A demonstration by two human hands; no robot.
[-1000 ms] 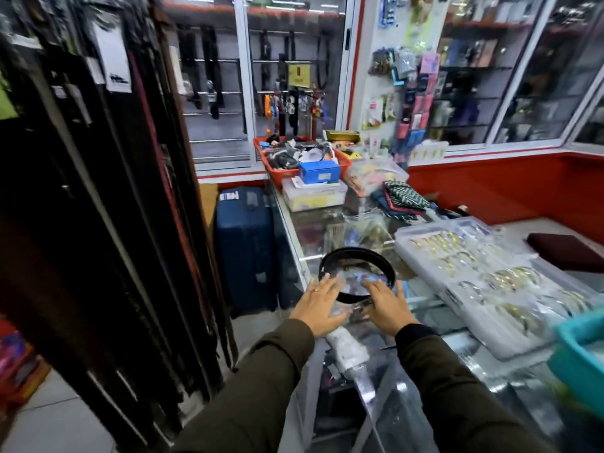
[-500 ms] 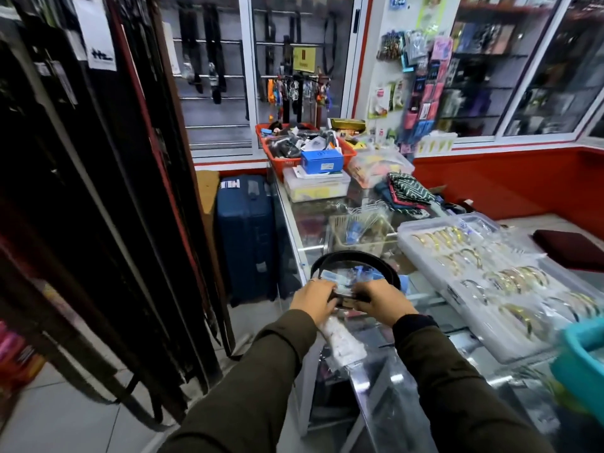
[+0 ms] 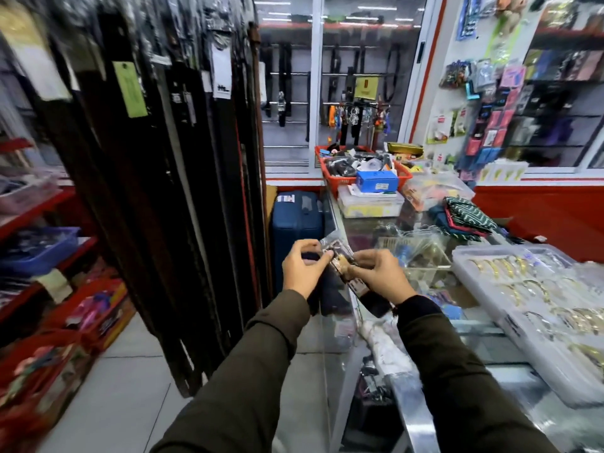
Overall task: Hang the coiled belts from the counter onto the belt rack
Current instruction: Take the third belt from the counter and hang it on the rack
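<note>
Both my hands hold a black belt [image 3: 372, 297] in the air, just left of the glass counter's [image 3: 359, 230] edge. My left hand [image 3: 302, 268] pinches the buckle end, which sits in a clear plastic wrap. My right hand [image 3: 380, 276] grips the strap next to the buckle. The belt's strap hangs down below my hands, partly hidden by my wrists. The belt rack [image 3: 183, 178], dense with hanging dark belts and paper tags, stands to the left, close to my left hand.
A blue suitcase [image 3: 295, 223] stands on the floor between rack and counter. On the counter lie clear trays of gold bangles [image 3: 536, 289], a wire basket [image 3: 418, 253], folded cloth, a red basket [image 3: 362, 171]. Red shelves [image 3: 36, 243] line the left.
The belt lay coiled on the counter under my hands; I have lifted it, it has uncoiled, and my view has swung left toward the rack.
</note>
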